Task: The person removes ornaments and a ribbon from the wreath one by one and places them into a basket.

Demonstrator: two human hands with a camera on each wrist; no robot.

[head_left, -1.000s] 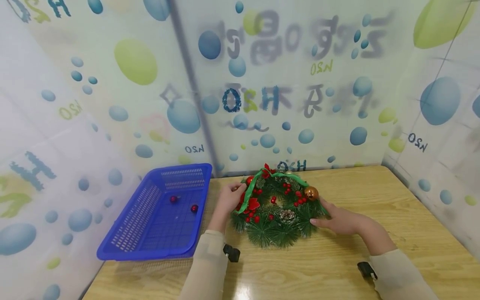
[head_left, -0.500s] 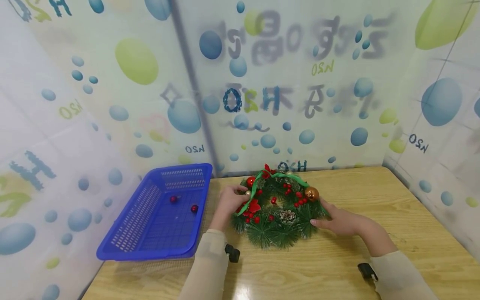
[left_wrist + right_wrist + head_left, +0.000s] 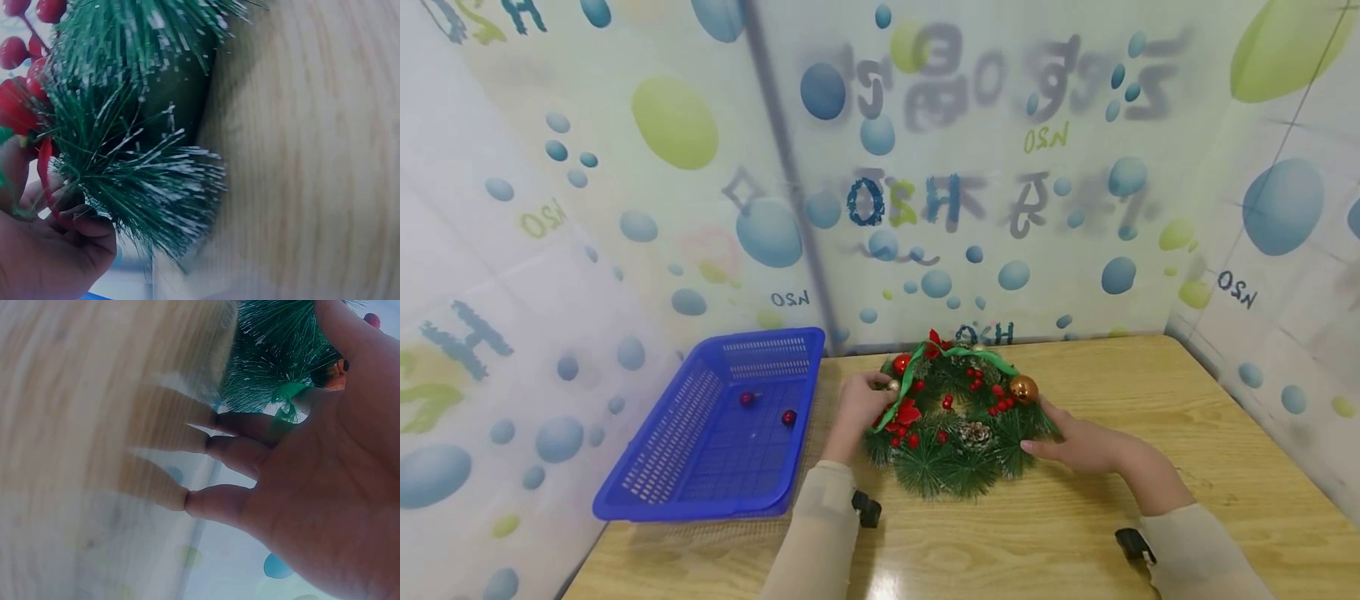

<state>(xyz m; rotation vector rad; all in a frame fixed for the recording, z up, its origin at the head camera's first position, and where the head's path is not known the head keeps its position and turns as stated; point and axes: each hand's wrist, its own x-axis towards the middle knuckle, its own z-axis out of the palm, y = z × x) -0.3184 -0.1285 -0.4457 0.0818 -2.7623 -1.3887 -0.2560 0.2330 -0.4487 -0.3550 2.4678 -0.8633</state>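
A green Christmas wreath (image 3: 962, 450) with pine cones, red berries, red flowers, baubles and a green ribbon (image 3: 992, 356) lies on the table. At its left side my left hand (image 3: 862, 408) has its fingers curled at a small gold bauble (image 3: 893, 385), which it seems to pinch. In the left wrist view a thin red loop (image 3: 45, 172) runs down to the fingers, partly hidden by them. My right hand (image 3: 1078, 442) steadies the wreath's right edge, thumb on the needles near an orange-gold bauble (image 3: 1023, 389). Its other fingertips (image 3: 215, 503) touch the table.
To the left of the wreath stands a blue plastic basket (image 3: 700, 510) holding two small dark red baubles (image 3: 788, 417). The wooden table (image 3: 1000, 550) meets a patterned curtain wall (image 3: 1000, 308) behind the wreath.
My left hand has shifted slightly up and right along the wreath's left side, and the small gold bauble now shows at its fingertips. My right hand has stayed in place.
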